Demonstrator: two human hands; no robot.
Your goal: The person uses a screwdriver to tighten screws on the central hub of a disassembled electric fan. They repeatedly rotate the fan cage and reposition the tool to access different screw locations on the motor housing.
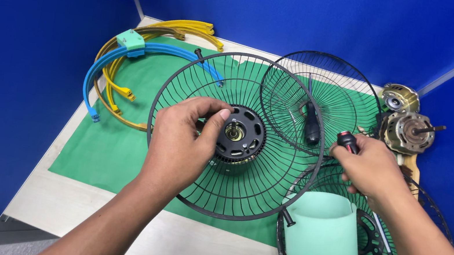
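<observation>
Fan guard (235, 137) lies flat on the green mat (118, 154), mid-table. Left hand (181, 139) curled over its black hub (242, 133), fingertips pinching something small at the hub's edge, likely a nut or screw; too small to tell. Right hand (371, 167) closed round a red-and-black screwdriver handle (348, 141), held off to the side. Step looks like fastening at the hub; next calls for bringing the tip onto the hub.
</observation>
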